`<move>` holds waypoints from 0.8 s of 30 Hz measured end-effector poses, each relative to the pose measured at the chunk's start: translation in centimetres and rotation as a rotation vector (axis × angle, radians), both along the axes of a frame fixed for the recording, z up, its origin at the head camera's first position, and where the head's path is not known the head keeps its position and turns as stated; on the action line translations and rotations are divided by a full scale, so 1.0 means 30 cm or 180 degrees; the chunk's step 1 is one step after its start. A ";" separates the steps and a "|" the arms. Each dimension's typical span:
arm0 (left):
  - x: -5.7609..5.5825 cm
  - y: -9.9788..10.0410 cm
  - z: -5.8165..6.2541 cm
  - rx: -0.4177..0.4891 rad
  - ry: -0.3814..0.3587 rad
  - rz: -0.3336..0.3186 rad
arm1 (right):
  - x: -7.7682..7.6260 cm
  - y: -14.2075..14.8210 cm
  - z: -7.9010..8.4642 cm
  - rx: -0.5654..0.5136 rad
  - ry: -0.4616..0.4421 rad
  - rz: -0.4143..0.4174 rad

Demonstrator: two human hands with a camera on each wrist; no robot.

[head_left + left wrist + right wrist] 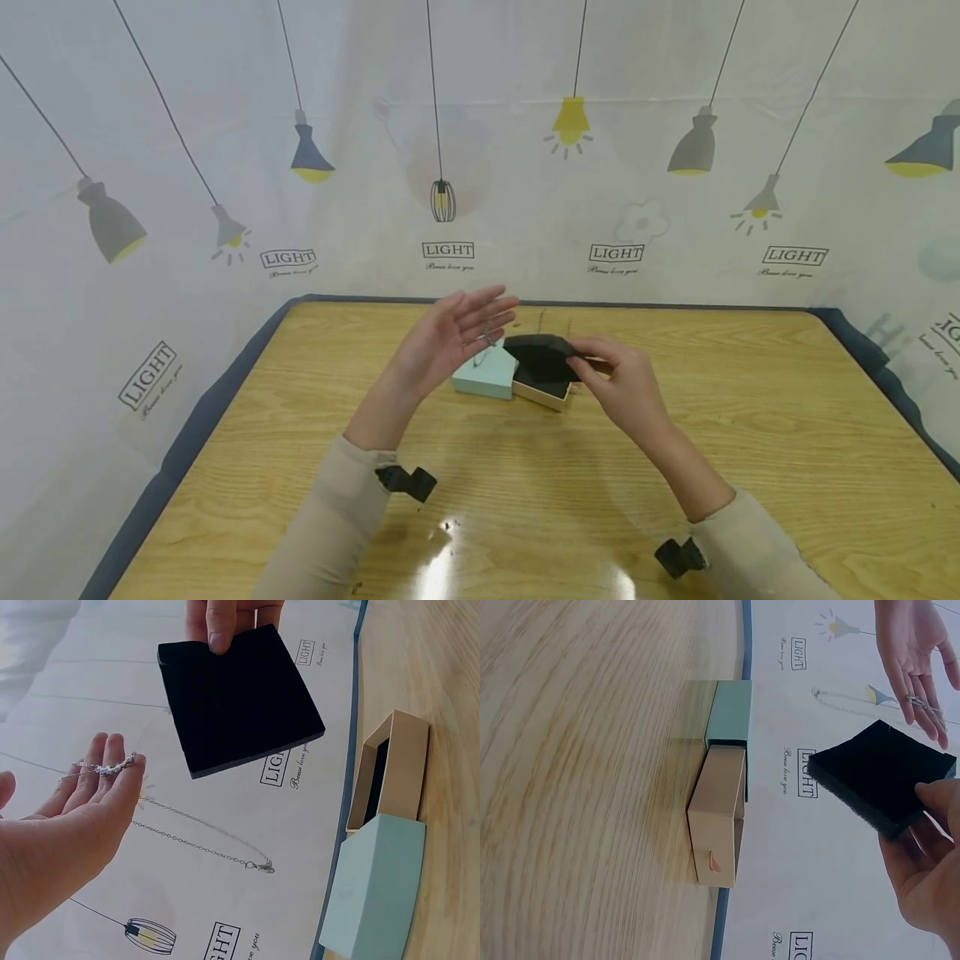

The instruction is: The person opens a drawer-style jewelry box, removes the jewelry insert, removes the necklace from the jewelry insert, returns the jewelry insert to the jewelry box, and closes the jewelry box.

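Observation:
A silver necklace (116, 766) lies across the fingers of my left hand (450, 337), which is held palm up with the fingers extended. Its chain (217, 827) hangs in a loop below them. Between thumb and fingers, my right hand (622, 383) pinches a square black foam pad (240, 705) by one edge. The pad is tilted above the small box, beside the left fingertips and apart from them. Below stands the box's beige drawer (716, 817), pulled partway out of its pale teal sleeve (730, 712). Dark material shows inside the drawer.
The box rests on a wood-grain table (300, 467), near its back edge. Behind and at the sides hangs a pale cloth (517, 192) printed with lamps and lettering. An orange ribbon tab (715, 862) sticks out from the drawer's end.

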State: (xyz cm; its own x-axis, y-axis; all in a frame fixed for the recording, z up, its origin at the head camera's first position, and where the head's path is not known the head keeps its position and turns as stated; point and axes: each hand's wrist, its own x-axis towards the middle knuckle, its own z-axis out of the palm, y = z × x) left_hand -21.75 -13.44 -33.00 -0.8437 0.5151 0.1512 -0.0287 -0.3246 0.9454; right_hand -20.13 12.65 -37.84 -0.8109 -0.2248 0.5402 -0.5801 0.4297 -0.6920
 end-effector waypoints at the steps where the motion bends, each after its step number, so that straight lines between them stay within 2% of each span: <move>1: 0.000 -0.002 0.001 -0.0003 -0.0001 0.0008 | -0.001 0.002 0.000 0.0009 -0.0004 -0.0010; 24: -0.019 -0.068 0.017 -0.0235 0.0003 0.0232 | -0.001 0.036 0.006 0.0125 -0.0013 -0.0155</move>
